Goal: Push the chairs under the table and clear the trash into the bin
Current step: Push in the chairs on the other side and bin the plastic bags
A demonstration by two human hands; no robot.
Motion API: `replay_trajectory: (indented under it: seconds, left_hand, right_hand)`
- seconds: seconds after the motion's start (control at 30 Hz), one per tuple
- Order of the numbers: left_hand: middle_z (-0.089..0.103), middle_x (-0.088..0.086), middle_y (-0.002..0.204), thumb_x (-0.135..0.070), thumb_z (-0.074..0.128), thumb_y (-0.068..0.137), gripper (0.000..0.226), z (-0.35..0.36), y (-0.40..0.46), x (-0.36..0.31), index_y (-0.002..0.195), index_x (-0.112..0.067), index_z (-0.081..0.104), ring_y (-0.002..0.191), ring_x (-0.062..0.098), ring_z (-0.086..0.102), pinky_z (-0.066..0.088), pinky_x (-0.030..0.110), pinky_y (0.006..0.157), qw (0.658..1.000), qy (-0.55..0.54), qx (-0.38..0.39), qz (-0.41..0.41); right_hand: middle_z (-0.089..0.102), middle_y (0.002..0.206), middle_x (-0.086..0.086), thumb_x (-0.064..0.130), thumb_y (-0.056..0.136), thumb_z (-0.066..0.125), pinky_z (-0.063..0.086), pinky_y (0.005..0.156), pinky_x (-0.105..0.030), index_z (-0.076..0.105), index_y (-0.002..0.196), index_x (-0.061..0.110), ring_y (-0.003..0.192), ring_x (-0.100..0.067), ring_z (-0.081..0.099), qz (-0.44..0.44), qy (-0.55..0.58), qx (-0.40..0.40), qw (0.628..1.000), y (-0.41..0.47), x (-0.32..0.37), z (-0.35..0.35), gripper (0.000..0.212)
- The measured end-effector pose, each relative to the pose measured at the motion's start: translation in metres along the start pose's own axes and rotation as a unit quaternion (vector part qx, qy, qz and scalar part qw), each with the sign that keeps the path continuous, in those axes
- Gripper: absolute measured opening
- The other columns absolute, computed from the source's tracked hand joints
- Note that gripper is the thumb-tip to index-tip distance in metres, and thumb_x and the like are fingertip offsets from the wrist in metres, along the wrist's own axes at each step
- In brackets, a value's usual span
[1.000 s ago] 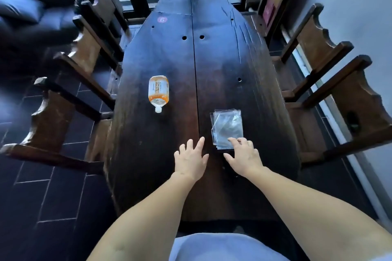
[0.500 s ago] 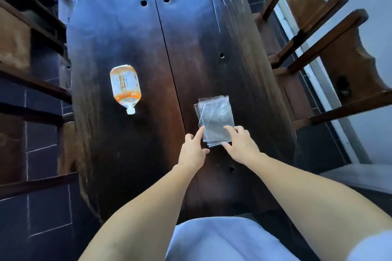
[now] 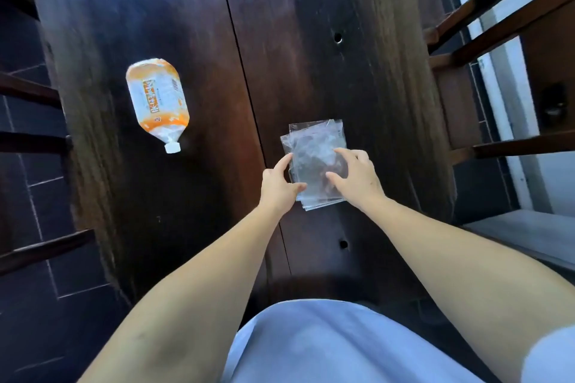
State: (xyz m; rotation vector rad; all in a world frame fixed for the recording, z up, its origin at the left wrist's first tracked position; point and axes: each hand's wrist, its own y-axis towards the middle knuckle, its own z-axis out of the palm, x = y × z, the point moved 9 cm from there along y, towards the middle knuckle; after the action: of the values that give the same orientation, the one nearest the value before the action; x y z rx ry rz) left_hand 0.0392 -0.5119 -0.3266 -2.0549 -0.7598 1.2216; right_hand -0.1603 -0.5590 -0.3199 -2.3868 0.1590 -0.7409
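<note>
A small stack of clear plastic bags [image 3: 314,140] lies on the dark wooden table [image 3: 311,40], right of its centre seam. My left hand [image 3: 280,186] pinches the stack's left edge between thumb and forefinger. On the stack's right half, my right hand [image 3: 357,177] grips it with bent fingers and thumb. An orange-and-white plastic bottle [image 3: 157,99] lies on its side to the left, its white cap pointing toward me, apart from both hands.
Wooden chairs stand along the right side [image 3: 497,19] and the left side [image 3: 31,146] of the table, over a dark tiled floor. A pale ledge [image 3: 529,236] shows at the lower right. No bin is in view.
The view has dropped closer to the table. Both hands slid forward from the near edge of the bags onto them, and the fingers have closed on the stack.
</note>
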Motion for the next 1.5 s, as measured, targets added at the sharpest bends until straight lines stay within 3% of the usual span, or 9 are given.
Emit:
replay_trajectory:
  seconds: [0.17, 0.3, 0.5, 1.03, 1.13, 1.17, 1.23, 1.37, 1.5]
  left_hand:
    - [0.050, 0.005, 0.139, -0.014, 0.080, 0.084, 0.074, 0.009, 0.007, -0.003, 0.147, -0.037, 0.047, 0.088, -0.001, 0.054, 0.042, 0.001, 0.060, 0.999, -0.049, 0.006, 0.005]
    - [0.061, 0.005, 0.136, -0.012, 0.084, 0.079, 0.071, 0.017, 0.010, -0.008, 0.141, -0.033, 0.054, 0.118, 0.025, 0.063, 0.056, 0.035, 0.096, 0.993, -0.115, 0.010, -0.015]
    - [0.056, -0.006, 0.134, -0.007, 0.079, 0.083, 0.063, 0.025, 0.003, -0.005, 0.139, -0.024, 0.058, 0.099, 0.008, 0.059, 0.043, 0.008, 0.060, 0.983, -0.168, 0.052, -0.056]
    - [0.041, 0.002, 0.154, -0.012, 0.079, 0.080, 0.054, 0.047, -0.106, -0.033, 0.125, -0.039, 0.069, 0.136, 0.022, 0.048, 0.047, 0.047, 0.109, 0.941, -0.282, 0.185, -0.013]
    - [0.045, 0.010, 0.144, -0.007, 0.076, 0.085, 0.052, 0.053, -0.140, -0.035, 0.127, -0.037, 0.067, 0.100, 0.006, 0.052, 0.053, 0.036, 0.097, 0.940, -0.280, 0.193, 0.010]
    - [0.047, 0.010, 0.141, -0.006, 0.075, 0.086, 0.052, 0.057, -0.151, -0.034, 0.127, -0.037, 0.067, 0.126, 0.037, 0.026, 0.053, 0.037, 0.095, 0.940, -0.278, 0.196, 0.015]
    - [0.052, 0.014, 0.138, -0.007, 0.078, 0.084, 0.054, 0.065, -0.170, -0.029, 0.127, -0.038, 0.068, 0.123, 0.039, 0.056, 0.050, 0.048, 0.104, 0.940, -0.277, 0.198, 0.028]
    - [0.055, 0.001, 0.080, 0.003, 0.077, 0.082, 0.061, 0.085, -0.207, -0.020, 0.129, -0.035, 0.067, 0.088, 0.034, 0.054, 0.048, 0.057, 0.102, 0.936, -0.282, 0.201, 0.069]
    - [0.042, 0.011, 0.086, 0.004, 0.077, 0.080, 0.066, 0.110, -0.239, -0.021, 0.131, -0.037, 0.065, 0.089, 0.035, 0.046, 0.048, 0.030, 0.076, 0.928, -0.270, 0.233, 0.109]
  right_hand:
    - [0.038, 0.138, 0.005, 0.037, 0.090, 0.069, 0.048, 0.100, -0.037, 0.047, 0.141, 0.037, 0.119, -0.017, 0.050, -0.004, 0.037, -0.002, 0.999, -0.005, -0.013, 0.004, 0.055]
    - [0.042, 0.128, 0.007, 0.040, 0.090, 0.069, 0.053, 0.089, -0.033, 0.048, 0.137, 0.043, 0.094, -0.009, 0.058, 0.015, 0.090, 0.034, 0.995, -0.009, -0.018, 0.013, 0.052]
    - [0.057, 0.136, 0.015, 0.033, 0.086, 0.073, 0.049, 0.098, -0.032, 0.057, 0.128, 0.040, 0.111, -0.009, 0.062, 0.027, 0.175, 0.083, 0.981, -0.015, -0.022, 0.021, 0.045]
    - [0.057, 0.134, 0.012, 0.011, 0.087, 0.071, 0.053, 0.097, -0.031, 0.064, 0.121, 0.035, 0.117, -0.007, 0.059, -0.062, 0.346, 0.073, 0.933, -0.090, -0.022, -0.044, 0.043]
    - [0.057, 0.133, 0.015, 0.015, 0.087, 0.072, 0.051, 0.103, -0.038, 0.065, 0.121, 0.039, 0.123, -0.009, 0.055, -0.087, 0.344, 0.080, 0.931, -0.124, -0.031, -0.051, 0.042]
    - [0.058, 0.132, 0.015, 0.016, 0.087, 0.072, 0.051, 0.103, -0.038, 0.065, 0.120, 0.040, 0.123, -0.009, 0.056, -0.093, 0.342, 0.083, 0.932, -0.137, -0.035, -0.053, 0.042]
    - [0.059, 0.131, 0.016, 0.016, 0.086, 0.074, 0.050, 0.104, -0.036, 0.065, 0.121, 0.040, 0.124, -0.008, 0.055, -0.104, 0.339, 0.082, 0.932, -0.163, -0.044, -0.055, 0.043]
    - [0.057, 0.132, 0.015, 0.009, 0.085, 0.076, 0.042, 0.095, -0.015, 0.060, 0.129, 0.031, 0.120, 0.006, 0.052, -0.104, 0.365, 0.045, 0.924, -0.221, -0.064, -0.062, 0.052]
    - [0.050, 0.139, 0.020, 0.005, 0.084, 0.078, 0.033, 0.096, -0.002, 0.053, 0.138, 0.024, 0.124, 0.019, 0.042, -0.095, 0.383, -0.033, 0.918, -0.272, -0.087, -0.068, 0.063]
